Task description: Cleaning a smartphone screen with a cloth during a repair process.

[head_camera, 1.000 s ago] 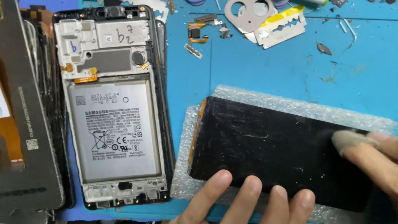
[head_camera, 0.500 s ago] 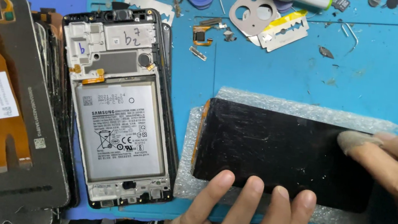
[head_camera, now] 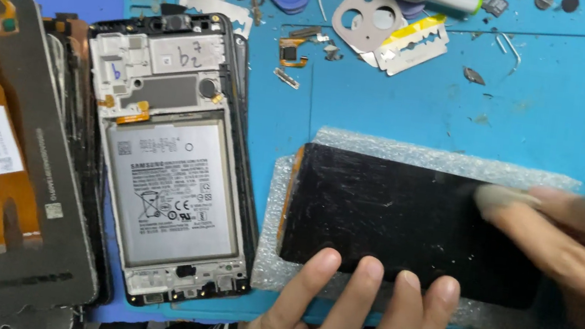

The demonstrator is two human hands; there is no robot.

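The black screen [head_camera: 405, 219] lies flat on bubble wrap [head_camera: 273, 259] on the blue mat [head_camera: 538, 105]; the left hand [head_camera: 356, 314] has its fingers spread open, tips on the near edge; the right hand [head_camera: 574, 229] presses a fingertip onto the glass, gripping nothing; an opened phone [head_camera: 172, 172] lies well left.

My single head view looks steeply down, close over the blue mat [head_camera: 403, 111] on the desk, hands entering from bottom and right edges.

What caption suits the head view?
Left hand steadies a black screen on bubble wrap; right hand touches it, beside an opened phone.
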